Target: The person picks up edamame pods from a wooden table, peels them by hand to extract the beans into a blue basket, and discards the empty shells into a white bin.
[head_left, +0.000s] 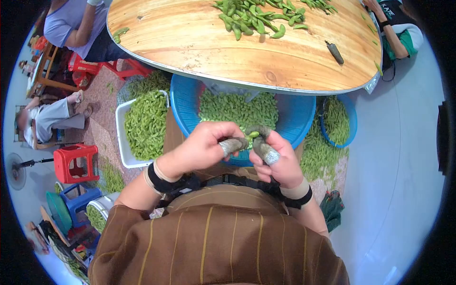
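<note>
A small green soybean pod (pixel 253 135) is pinched between my two hands, over a blue basin (pixel 182 99). My left hand (pixel 202 145) is closed, with its wrapped, soiled fingertip against the pod from the left. From the right, the wrapped fingers of my right hand (pixel 280 164) close on the same pod. Where each fingertip touches it is partly hidden by the wraps. Below the table edge, shelled green beans (pixel 237 108) fill the middle of the basin. Loose pods (pixel 256 19) lie on the wooden table (pixel 190 47) in front of me.
A white tub (pixel 121 137) of pods stands left of the basin, and a blue basket (pixel 352 123) of pods stands right. More pods (pixel 313 159) cover the floor. A dark finger-shaped piece (pixel 335 52) lies on the table. Red stool (pixel 76 162) at left; other people sit around.
</note>
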{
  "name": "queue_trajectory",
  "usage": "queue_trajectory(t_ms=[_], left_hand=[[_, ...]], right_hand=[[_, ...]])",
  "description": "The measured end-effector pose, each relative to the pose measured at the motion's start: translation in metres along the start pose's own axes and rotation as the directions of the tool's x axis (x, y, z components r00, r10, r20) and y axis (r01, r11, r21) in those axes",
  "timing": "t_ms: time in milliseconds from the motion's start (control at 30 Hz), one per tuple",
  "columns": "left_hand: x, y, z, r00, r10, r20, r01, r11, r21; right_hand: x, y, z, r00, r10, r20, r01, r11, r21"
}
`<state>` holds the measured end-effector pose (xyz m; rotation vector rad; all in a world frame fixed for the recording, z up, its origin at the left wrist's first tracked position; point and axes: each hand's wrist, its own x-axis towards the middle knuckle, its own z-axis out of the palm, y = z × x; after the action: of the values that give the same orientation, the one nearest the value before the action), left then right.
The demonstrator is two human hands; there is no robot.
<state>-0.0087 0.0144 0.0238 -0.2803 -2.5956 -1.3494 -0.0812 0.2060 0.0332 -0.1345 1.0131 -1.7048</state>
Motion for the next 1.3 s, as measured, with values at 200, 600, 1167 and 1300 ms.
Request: queue_trajectory(t_ms=[200,600,1167,1300], left_hand=[[-0.001,-0.008,0.0,0.789,-0.29,0.541,0.585,0.087,-0.806],[0.006,-0.007,-0.004,0.696,-0.529,0.487,0.708,0.389,-0.589],[0.001,-0.008,-0.001,0.786,-0.507,0.354,0.615,0.702,-0.36],[-0.003,-0.012,0.002,0.881,-0.391,0.267,0.453,0.859,-0.239]], right_hand=[[-0.002,-0.005,-0.002,0.99,0.111,0.088,-0.125,0.977,0.174],[0.01,0.006,-0.01,0.982,-0.148,-0.119,0.102,0.938,-0.331],[0.008,0.004,-0.012,0.997,-0.062,-0.046,0.046,0.954,-0.295],[0.008,0.003,-0.013,0.998,-0.029,-0.062,0.008,0.95,-0.313]])
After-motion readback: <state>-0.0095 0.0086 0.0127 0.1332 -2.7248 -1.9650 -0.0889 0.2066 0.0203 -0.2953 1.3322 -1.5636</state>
